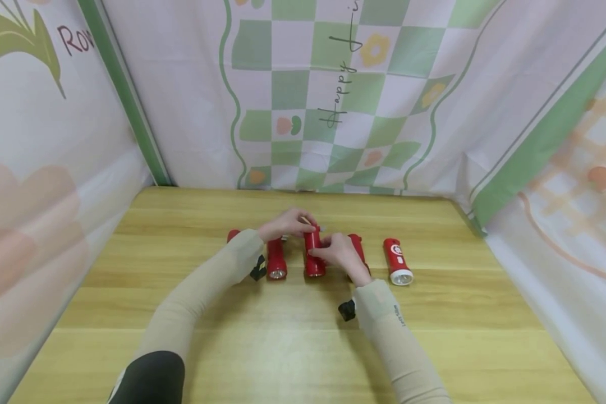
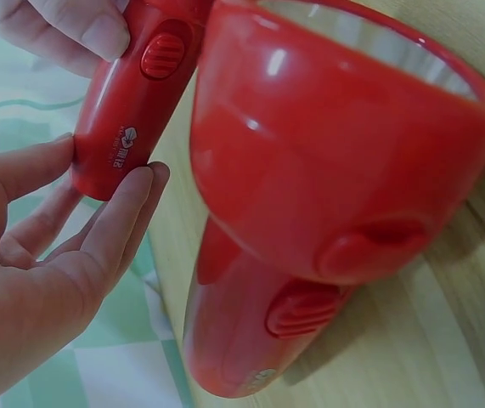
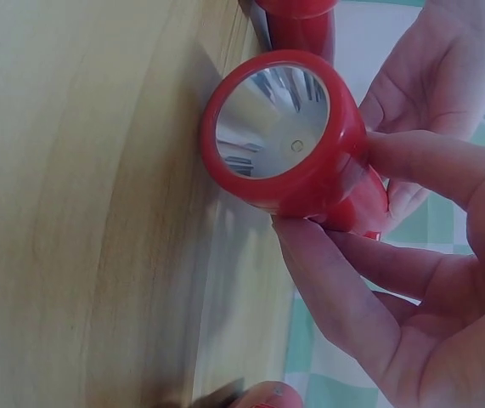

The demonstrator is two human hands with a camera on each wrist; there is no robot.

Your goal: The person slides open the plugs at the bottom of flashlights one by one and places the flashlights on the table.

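Both my hands hold one red flashlight at the middle of the row. My left hand pinches its far tail end between thumb and fingers, and my right hand grips it nearer the lamp head. In the left wrist view this flashlight shows a ribbed slide switch and a small white print. Its silver reflector faces the camera in the right wrist view, where the right thumb and fingers hold the red head. Whether it touches the table cannot be told.
Another red flashlight lies just left, with one more mostly hidden behind the left sleeve. To the right lie a red flashlight, partly covered by the right hand, and a red one with a white head. Printed cloth hangs behind the wooden table.
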